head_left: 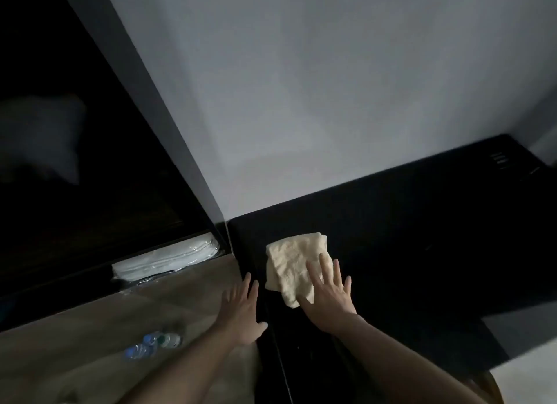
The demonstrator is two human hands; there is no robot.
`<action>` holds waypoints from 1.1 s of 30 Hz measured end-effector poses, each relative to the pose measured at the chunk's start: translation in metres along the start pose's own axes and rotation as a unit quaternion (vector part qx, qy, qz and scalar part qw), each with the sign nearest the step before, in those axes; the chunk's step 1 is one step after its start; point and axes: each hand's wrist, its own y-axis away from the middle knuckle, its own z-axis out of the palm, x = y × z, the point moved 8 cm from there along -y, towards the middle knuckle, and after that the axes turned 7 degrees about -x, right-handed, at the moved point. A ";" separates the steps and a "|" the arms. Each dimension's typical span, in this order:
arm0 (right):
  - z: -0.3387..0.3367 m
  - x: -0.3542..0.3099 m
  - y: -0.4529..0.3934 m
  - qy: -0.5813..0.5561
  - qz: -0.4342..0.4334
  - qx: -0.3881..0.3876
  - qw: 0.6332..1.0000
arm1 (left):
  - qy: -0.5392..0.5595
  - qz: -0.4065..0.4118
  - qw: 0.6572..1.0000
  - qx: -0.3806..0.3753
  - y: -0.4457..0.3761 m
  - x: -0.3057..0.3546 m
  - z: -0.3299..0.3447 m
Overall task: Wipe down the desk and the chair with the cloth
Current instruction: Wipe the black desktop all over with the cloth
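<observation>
A cream-coloured cloth [294, 263] lies crumpled on the black desk [407, 237], near its left end. My right hand [327, 295] presses flat on the cloth's near right part, fingers straight and spread. My left hand [242, 310] hangs beside the desk's left edge with fingers straight, its thumb at the edge. The chair is hardly visible; only a brown curved piece [488, 385] shows at the bottom right.
A grey wall [301, 87] backs the desk. Left of it stands a dark cabinet [75, 162] with a wrapped white bundle [165, 260] at its foot. Two plastic bottles [153, 345] lie on the wooden floor [90, 343]. Small dark items [501, 159] sit at the desk's far right.
</observation>
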 end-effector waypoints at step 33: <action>0.126 0.013 0.016 0.060 0.026 -0.039 0.997 | -0.043 0.001 0.999 -0.031 -0.061 -0.013 0.028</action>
